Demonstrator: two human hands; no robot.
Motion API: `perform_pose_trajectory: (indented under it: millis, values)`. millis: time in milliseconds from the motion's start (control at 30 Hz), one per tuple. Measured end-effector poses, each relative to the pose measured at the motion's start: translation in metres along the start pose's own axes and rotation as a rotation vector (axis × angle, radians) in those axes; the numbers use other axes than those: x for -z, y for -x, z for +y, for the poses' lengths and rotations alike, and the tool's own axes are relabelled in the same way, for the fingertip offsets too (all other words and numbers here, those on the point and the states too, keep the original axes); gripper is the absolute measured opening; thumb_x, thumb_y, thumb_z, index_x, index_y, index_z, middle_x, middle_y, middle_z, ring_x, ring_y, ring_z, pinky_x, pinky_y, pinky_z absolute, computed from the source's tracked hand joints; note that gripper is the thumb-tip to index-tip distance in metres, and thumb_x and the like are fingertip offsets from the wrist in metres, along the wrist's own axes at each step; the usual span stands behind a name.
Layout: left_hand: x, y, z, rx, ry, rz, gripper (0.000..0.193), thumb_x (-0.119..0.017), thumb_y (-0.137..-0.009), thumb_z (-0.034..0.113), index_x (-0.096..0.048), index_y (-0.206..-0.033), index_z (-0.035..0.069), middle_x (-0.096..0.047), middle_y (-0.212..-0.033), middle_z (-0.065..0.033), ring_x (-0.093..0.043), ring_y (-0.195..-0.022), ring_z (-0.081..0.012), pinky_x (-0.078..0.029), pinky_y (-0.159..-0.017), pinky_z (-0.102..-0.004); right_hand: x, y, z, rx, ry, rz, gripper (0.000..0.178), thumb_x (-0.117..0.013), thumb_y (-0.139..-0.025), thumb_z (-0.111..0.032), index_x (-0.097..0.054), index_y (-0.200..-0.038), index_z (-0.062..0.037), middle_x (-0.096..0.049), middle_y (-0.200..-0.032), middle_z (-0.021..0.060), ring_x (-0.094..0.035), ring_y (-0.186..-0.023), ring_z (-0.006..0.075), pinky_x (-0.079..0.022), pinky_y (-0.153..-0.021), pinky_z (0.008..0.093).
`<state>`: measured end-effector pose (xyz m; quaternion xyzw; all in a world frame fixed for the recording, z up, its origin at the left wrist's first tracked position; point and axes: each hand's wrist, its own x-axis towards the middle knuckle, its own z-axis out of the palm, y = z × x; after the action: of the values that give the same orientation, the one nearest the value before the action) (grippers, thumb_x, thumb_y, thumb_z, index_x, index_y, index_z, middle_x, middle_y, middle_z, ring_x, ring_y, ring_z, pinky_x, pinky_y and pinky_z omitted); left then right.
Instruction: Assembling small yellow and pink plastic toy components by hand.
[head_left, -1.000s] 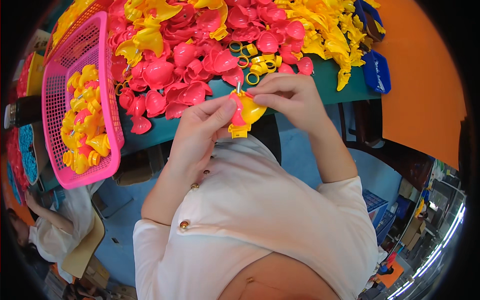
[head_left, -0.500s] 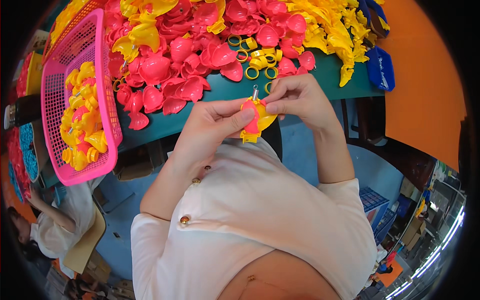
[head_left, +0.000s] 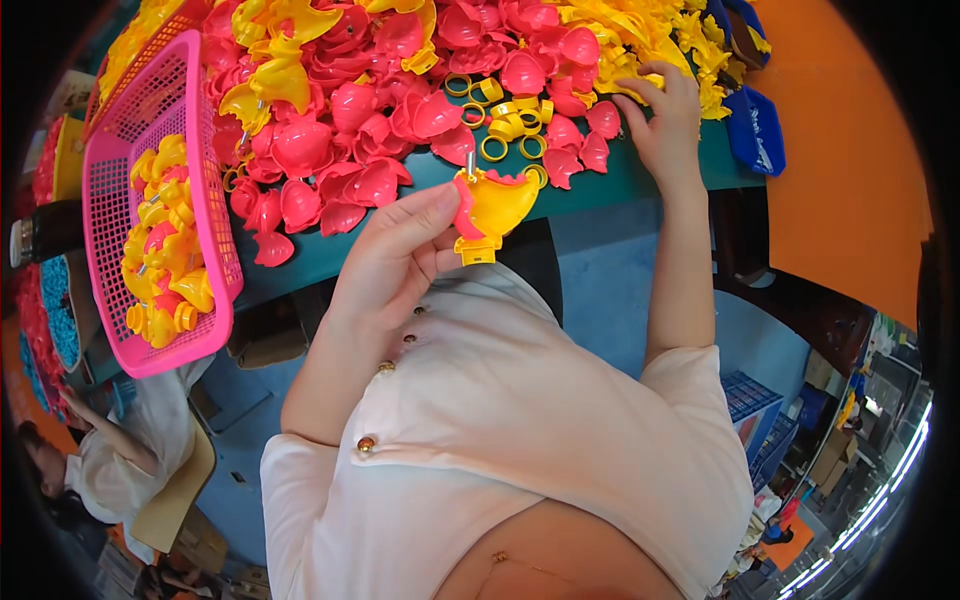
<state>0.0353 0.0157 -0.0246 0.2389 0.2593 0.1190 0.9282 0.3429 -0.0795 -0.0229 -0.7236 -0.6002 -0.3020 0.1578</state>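
Note:
My left hand (head_left: pixel 405 240) pinches a half-built plastic piece (head_left: pixel 497 207) by its left edge, thumb on top. The piece is a yellow curved shell with a pinkish-red part inside it, and a small metal pin (head_left: pixel 471 163) sticks up from its top. At the right, my right hand (head_left: pixel 660 120) reaches over the table with fingers apart, its fingertips at the edge of a heap of yellow shell parts (head_left: pixel 640 35). I see nothing held in it. Left of it lie red shell parts (head_left: pixel 562 150) and several yellow rings (head_left: pixel 515 120).
A large pile of red shells (head_left: pixel 330 140) covers the green table (head_left: pixel 600 200). On the left a pink basket (head_left: pixel 225 250) holds joined yellow-and-red pieces. A blue tray (head_left: pixel 755 130) sits at the table's right end, beside an orange surface (head_left: pixel 830 200). Another person (head_left: pixel 130 460) sits at far left.
My right hand has let go of the plastic piece and moved up and right to the yellow heap. My left hand, still holding the piece, has shifted slightly left.

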Motion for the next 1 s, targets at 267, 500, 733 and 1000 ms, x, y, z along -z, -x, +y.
perform_pose_trajectory:
  millis: [267, 500, 733, 1000]
  values:
    - [-0.002, -0.001, 0.000, 0.075, 0.045, -0.092, 0.040, -0.054, -0.093, 0.023, -0.052, -0.120, -0.007, -0.062, -0.112, -0.0137, -0.063, -0.101, -0.0212, -0.051, -0.087, -0.0306, -0.002, -0.001, 0.036, -1.034, -1.357, -0.297, 0.017, -0.066, -0.084, -0.011, -0.066, -0.094, 0.0028, -0.062, -0.079, -0.0004, -0.053, -0.062, 0.0079, -0.044, -0.058, 0.0223]
    - [0.002, -0.002, -0.003, 0.093, 0.034, -0.100, 0.039, -0.053, -0.094, 0.023, -0.052, -0.120, -0.007, -0.062, -0.112, -0.0134, -0.063, -0.100, -0.0201, -0.050, -0.088, -0.0303, -0.011, 0.005, 0.014, -0.559, -0.489, -0.140, 0.028, -0.067, -0.083, -0.016, -0.063, -0.105, 0.0023, -0.064, -0.078, 0.0021, -0.055, -0.059, 0.0104, -0.044, -0.054, 0.0240]
    - [0.003, 0.000, -0.001, 0.075, 0.044, -0.069, 0.040, -0.054, -0.094, 0.023, -0.052, -0.121, -0.006, -0.062, -0.113, -0.0128, -0.063, -0.100, -0.0197, -0.050, -0.088, -0.0300, -0.008, 0.009, -0.016, -0.237, -0.144, -0.133, 0.058, -0.077, -0.070, -0.026, -0.056, -0.118, -0.0012, -0.055, -0.122, 0.0145, -0.051, -0.107, 0.0313, -0.039, -0.096, 0.0383]
    - [0.007, 0.003, 0.000, 0.067, 0.070, -0.077, 0.040, -0.054, -0.094, 0.023, -0.052, -0.121, -0.006, -0.062, -0.113, -0.0130, -0.063, -0.100, -0.0200, -0.050, -0.089, -0.0304, -0.029, 0.009, -0.009, -0.227, -0.123, -0.053, 0.062, -0.078, -0.065, -0.016, -0.053, -0.120, -0.0007, -0.055, -0.118, 0.0155, -0.048, -0.111, 0.0326, -0.039, -0.096, 0.0387]
